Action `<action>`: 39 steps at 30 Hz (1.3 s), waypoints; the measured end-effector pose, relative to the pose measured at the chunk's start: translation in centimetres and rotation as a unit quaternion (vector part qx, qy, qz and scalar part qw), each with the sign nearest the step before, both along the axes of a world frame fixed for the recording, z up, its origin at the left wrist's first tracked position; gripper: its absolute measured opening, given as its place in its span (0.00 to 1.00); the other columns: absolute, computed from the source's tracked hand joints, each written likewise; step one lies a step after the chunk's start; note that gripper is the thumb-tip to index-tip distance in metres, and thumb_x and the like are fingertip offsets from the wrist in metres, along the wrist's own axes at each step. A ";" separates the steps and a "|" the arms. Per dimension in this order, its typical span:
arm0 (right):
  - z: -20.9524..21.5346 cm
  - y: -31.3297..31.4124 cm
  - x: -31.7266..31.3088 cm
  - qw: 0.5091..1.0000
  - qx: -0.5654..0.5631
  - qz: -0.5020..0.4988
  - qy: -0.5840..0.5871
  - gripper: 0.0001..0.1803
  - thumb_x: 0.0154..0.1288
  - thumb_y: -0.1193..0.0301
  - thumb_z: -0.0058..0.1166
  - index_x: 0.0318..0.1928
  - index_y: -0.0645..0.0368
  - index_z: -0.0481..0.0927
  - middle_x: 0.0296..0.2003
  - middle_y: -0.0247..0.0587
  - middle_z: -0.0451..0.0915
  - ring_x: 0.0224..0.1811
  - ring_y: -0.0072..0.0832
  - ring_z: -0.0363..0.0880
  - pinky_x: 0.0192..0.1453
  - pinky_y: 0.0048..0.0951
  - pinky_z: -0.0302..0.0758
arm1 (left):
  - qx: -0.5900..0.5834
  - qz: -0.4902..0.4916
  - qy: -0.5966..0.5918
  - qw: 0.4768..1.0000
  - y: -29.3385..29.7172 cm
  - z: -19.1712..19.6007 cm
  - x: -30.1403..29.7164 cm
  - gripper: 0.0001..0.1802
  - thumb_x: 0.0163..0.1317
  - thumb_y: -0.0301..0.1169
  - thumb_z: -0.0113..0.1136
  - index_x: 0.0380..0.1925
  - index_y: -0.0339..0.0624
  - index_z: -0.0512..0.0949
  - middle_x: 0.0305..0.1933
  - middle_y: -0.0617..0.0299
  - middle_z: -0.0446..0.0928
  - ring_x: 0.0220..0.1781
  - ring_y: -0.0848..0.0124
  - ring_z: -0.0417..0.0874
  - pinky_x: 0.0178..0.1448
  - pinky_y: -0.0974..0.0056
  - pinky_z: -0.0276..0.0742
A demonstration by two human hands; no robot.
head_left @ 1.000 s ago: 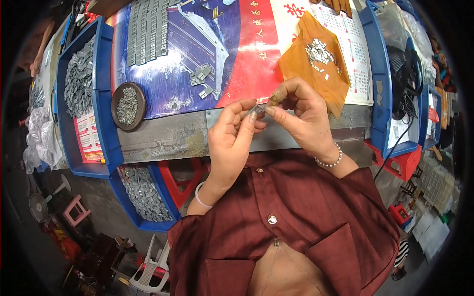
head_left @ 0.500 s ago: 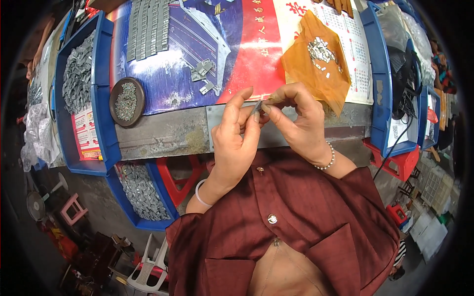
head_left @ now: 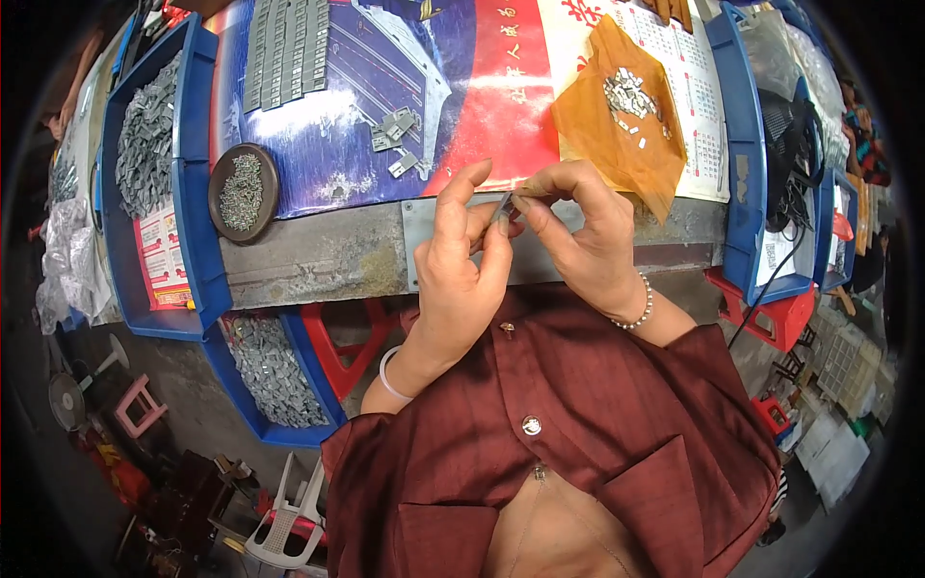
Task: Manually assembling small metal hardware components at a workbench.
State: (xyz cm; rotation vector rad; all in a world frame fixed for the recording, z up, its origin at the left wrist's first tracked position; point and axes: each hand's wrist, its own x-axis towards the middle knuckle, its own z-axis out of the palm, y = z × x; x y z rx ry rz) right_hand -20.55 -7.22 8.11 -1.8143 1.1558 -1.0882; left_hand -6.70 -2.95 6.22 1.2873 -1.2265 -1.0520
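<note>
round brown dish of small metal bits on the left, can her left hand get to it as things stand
Probably yes. The round brown dish sits open on the bench top, with bare bench between it and the left hand. But that hand is pinching a small metal piece with the right hand.

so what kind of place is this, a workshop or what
Most likely a small assembly workshop: blue bins of grey metal parts, a round dish of tiny pieces, and both hands pinching a small metal part over the bench.
</note>
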 end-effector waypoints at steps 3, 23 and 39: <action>-0.1 -0.2 0.0 1.000 -0.001 0.006 0.007 0.10 0.53 0.85 0.58 0.36 0.63 0.76 0.30 0.41 0.80 0.33 0.32 0.83 0.37 0.28 0.78 | -0.019 0.000 -0.020 1.000 -0.1 -0.3 0.1 0.30 0.58 0.14 0.51 0.62 0.36 0.62 0.29 0.53 0.81 0.33 0.69 0.84 0.41 0.66 0.78; -1.4 -1.1 -0.1 0.931 0.276 0.091 -0.219 0.07 0.63 0.79 0.55 0.40 0.64 0.72 0.35 0.34 0.75 0.34 0.19 0.78 0.36 0.19 0.78 | 0.003 0.009 0.069 0.998 -0.1 -1.0 -0.3 0.27 0.59 0.13 0.50 0.60 0.35 0.63 0.29 0.56 0.81 0.34 0.74 0.83 0.42 0.70 0.77; -2.0 -1.1 -0.2 0.902 0.333 0.100 -0.257 0.10 0.59 0.82 0.52 0.42 0.63 0.71 0.36 0.33 0.73 0.37 0.17 0.72 0.39 0.21 0.74 | 0.036 0.005 0.071 0.997 -0.3 -1.3 0.1 0.25 0.60 0.16 0.49 0.58 0.36 0.63 0.25 0.58 0.78 0.27 0.73 0.81 0.35 0.69 0.76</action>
